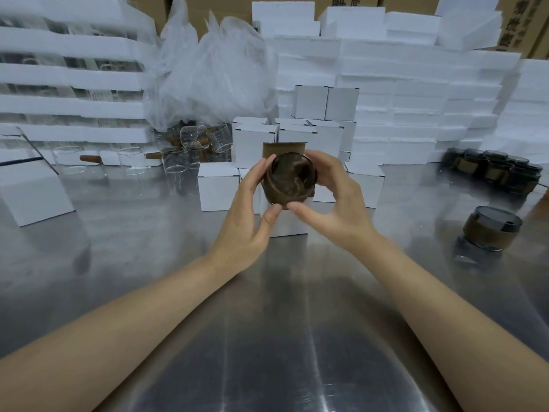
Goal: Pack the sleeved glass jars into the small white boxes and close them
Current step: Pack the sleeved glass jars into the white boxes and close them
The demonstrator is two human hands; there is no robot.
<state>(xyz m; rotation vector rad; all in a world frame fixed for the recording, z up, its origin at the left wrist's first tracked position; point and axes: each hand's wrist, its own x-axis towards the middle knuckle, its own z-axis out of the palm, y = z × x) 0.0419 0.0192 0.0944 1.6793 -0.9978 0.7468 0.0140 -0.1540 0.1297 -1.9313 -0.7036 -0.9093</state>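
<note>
Left hand (249, 212) curls round left side of jar (289, 176). Right hand (335, 200) curls round right side. Jar dark, brown sleeve on, tipped, round end faces up. Jar right over open white box (292, 224) on shiny counter (267, 322). Closed boxes (218, 187) just behind. Lone jar (491, 230) stands at right.

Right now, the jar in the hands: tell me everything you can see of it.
The held jar is round, made of dark smoky glass, with a brown sleeve round its body. It is tilted so one round end faces the camera; mouth or base, I cannot tell. The left hand and right hand grip it from either side, thumbs on its near side, over a small white box whose brown flap stands up behind it.
</note>
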